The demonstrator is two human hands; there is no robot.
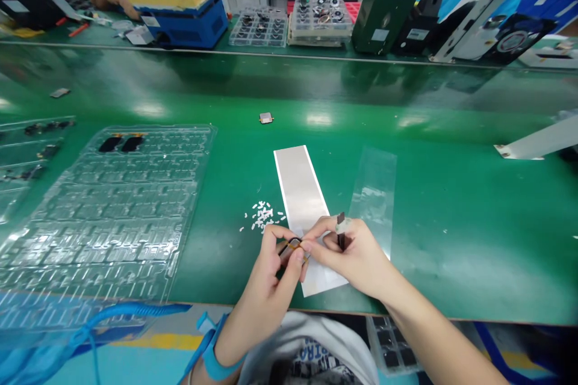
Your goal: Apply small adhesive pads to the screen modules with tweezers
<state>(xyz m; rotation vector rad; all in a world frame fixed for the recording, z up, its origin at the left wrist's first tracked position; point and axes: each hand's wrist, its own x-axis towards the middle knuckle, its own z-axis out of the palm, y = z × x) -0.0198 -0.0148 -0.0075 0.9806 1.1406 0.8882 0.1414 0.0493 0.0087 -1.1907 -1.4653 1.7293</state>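
My left hand (266, 289) pinches a small dark part with an amber flexible edge (289, 251) between thumb and fingers, low over a long white-edged silver strip (300, 201). My right hand (352, 255) reaches in from the right, its fingertips touching that part. A narrow dark strip (341, 231) stands up between the right fingers, beside a white finger cot (343, 226). Just left of my hands lies a scatter of tiny white pieces (263, 215). A clear film sheet (374, 192) lies beyond my right hand, partly under it.
A large clear plastic tray (121, 210) with two dark parts lies on the green bench (433, 252) to the left. A small metal part (266, 118) sits farther ahead. A blue wrist strap (217, 352) circles my left wrist. Parts trays and a blue machine (183, 21) line the back.
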